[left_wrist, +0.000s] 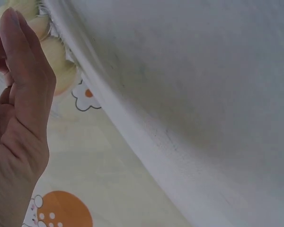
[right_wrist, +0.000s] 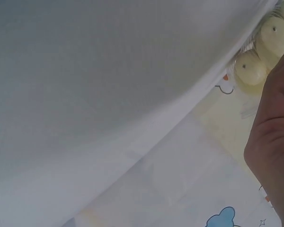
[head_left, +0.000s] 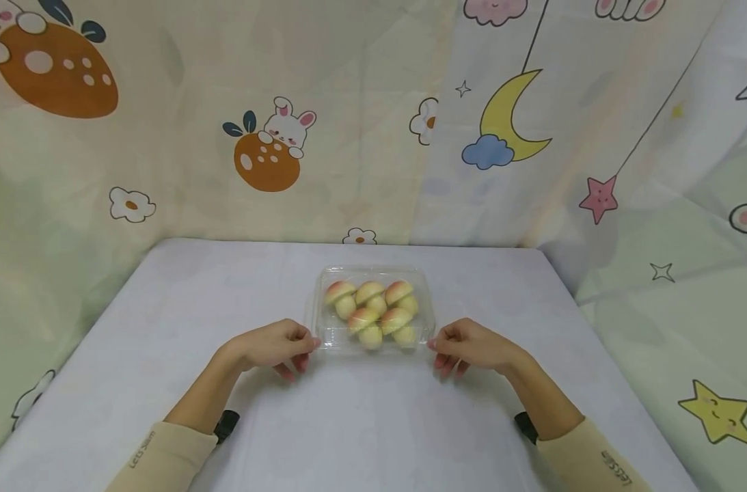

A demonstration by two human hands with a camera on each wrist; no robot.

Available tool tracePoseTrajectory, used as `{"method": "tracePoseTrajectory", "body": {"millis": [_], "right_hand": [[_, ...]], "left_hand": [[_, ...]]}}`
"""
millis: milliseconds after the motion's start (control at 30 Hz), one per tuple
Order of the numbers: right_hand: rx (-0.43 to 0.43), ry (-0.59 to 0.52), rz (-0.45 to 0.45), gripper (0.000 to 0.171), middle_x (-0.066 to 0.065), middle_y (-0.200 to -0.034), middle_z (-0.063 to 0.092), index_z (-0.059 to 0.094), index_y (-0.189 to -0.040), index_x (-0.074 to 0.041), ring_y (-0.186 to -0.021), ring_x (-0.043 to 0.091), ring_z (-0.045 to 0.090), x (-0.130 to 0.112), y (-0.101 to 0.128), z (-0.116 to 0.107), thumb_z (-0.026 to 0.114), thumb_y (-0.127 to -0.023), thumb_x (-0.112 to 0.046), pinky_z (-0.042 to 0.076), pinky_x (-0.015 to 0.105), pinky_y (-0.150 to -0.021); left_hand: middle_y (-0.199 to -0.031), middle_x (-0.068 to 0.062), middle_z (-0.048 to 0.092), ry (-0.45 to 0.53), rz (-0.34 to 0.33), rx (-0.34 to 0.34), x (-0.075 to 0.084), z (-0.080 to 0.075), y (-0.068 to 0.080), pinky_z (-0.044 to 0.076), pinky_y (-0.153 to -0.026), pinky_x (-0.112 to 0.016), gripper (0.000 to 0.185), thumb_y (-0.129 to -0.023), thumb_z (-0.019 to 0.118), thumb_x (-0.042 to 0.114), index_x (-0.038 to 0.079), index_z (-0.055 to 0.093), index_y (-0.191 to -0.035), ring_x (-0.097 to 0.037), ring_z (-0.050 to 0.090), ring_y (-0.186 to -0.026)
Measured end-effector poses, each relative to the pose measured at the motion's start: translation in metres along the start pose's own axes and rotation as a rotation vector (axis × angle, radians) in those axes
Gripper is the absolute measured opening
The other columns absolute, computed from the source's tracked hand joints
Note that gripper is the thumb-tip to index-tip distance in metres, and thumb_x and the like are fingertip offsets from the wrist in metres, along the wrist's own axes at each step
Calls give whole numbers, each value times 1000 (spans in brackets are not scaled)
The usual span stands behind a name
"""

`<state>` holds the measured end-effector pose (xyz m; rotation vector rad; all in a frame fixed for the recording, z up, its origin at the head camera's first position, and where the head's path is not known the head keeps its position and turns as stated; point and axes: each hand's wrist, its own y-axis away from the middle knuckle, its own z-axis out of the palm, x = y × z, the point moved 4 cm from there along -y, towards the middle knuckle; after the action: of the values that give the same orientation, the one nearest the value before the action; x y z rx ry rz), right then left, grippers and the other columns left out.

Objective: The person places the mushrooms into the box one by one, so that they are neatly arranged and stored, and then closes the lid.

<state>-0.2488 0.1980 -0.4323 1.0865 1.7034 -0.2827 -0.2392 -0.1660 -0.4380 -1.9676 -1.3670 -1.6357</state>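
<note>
Sitting at the centre of the head view, a clear plastic box (head_left: 373, 311) of mushroom-shaped buns (head_left: 373, 311) is resting on the white-covered bench (head_left: 164, 307). A person's left hand (head_left: 275, 347) is pinching the box's lower left corner, its grip curling around the clear rim, while the right hand (head_left: 468, 348) is pinching the lower right corner the same way. Beige sleeves (head_left: 158, 458) are showing along the bottom edge of the frame. Cartoon-printed curtains (head_left: 275, 147), with rabbits, a moon and stars, are hanging behind and beside the bench. In the wrist views, pale buns are peeking out at the upper corners beside each palm.
</note>
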Motion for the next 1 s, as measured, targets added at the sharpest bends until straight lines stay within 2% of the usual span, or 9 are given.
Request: {"method": "tracePoseTrajectory", "body": {"millis": [233, 433, 667, 867, 1000], "right_hand": [[19, -57, 46, 36, 11, -86, 73, 63, -85, -2, -75, 23, 71, 4, -3, -1, 64, -102, -33, 58, 34, -64], [37, -90, 53, 35, 11, -84, 73, 65, -86, 0, -74, 22, 70, 6, -4, -1, 66, -101, -32, 56, 32, -63], [91, -154, 85, 31, 9, -82, 73, 69, -89, 1, -73, 19, 70, 5, -7, -4, 70, -99, -29, 57, 30, -64], [83, -219, 73, 35, 7, -82, 73, 69, -97, 8, -72, 16, 71, 5, -8, -2, 67, -101, -26, 58, 28, -65], [64, -245, 88, 34, 6, -85, 73, 68, -98, 5, -75, 16, 71, 6, -7, 2, 62, -104, -28, 59, 30, -69]], "left_hand": [[-79, -10, 61, 12, 5, 13, 0, 0, -2, 62, -71, -38, 36, -106, 58, 30, 0, 61, -87, -20, 62, -75], [-80, -9, 62, 9, 26, 9, 2, 0, -1, 62, -72, -37, 33, -105, 60, 26, 0, 59, -84, -20, 62, -76], [-79, -7, 63, 17, 61, 35, 4, -5, -3, 61, -75, -36, 32, -105, 60, 24, 2, 60, -82, -19, 62, -76], [-79, -6, 64, 82, 58, 48, -1, -11, -6, 59, -76, -33, 27, -104, 60, 20, 1, 60, -85, -19, 65, -79], [-79, -6, 63, 118, 40, 24, -4, -11, -5, 59, -77, -35, 29, -106, 57, 23, 0, 60, -90, -20, 66, -82]]}}
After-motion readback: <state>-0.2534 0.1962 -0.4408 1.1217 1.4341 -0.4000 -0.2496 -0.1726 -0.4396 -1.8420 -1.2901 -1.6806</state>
